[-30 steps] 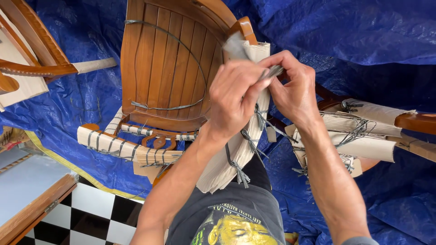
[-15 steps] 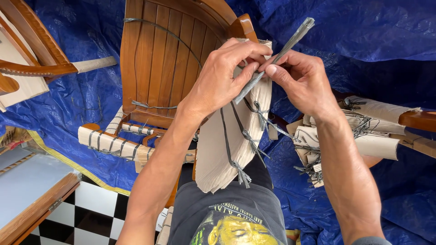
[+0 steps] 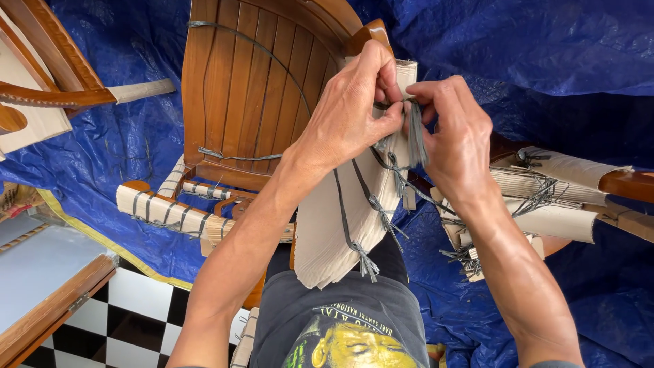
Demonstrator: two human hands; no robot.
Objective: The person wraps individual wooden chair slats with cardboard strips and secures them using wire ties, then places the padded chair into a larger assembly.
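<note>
Pinching a grey strap (image 3: 415,136) between thumb and fingertips, the right hand (image 3: 453,140) is closed on the strap's loose end just beside the upper part of a cardboard wrapping (image 3: 340,225). The left hand (image 3: 351,112) is closed too, its fingers curled over the top of the same cardboard and its thumb pressed against the strap where it crosses the wrapping (the two hands nearly touch at this point). The cardboard is folded around a wooden chair leg (image 3: 371,34), whose rounded brown end is seen above the left hand's knuckles. Further down the wrapping, two more grey straps are tied in knots, their frayed ends hanging near the lower edge.

Behind the left forearm a wooden chair seat (image 3: 245,88) is seen, slatted and tilted, with a thin grey strap running across it. Lower left, another cardboard-wrapped leg (image 3: 163,211) is bound with several strap turns. To the right of the right forearm more wrapped chair parts (image 3: 552,191) are lying, with strap ends sticking out. All of this is resting on a blue tarpaulin (image 3: 558,54). At the lower left a black-and-white chequered floor (image 3: 136,320) is visible, and at the bottom edge the person's dark printed shirt (image 3: 340,327).
</note>
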